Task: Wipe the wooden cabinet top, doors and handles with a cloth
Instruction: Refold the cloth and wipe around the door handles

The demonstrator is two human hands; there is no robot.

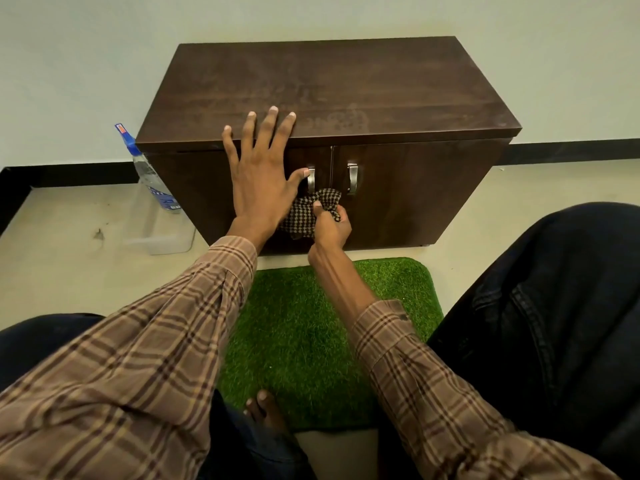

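A low dark wooden cabinet (346,88) stands against the wall, its two doors closed. Each door has a metal handle: the left handle (311,180) and the right handle (352,177). My left hand (261,171) lies flat with fingers spread over the front edge of the cabinet top, thumb touching the left handle. My right hand (330,225) grips a bunched brown checked cloth (311,209) and presses it against the doors just below the two handles, near the seam. Part of the left door is hidden behind my left hand.
A clear spray bottle with a blue cap (152,174) stands in a clear plastic tub (162,237) on the floor left of the cabinet. A green artificial-grass mat (311,334) lies before it. My knees in dark trousers (554,306) flank the mat, a bare foot (265,410) at its near edge.
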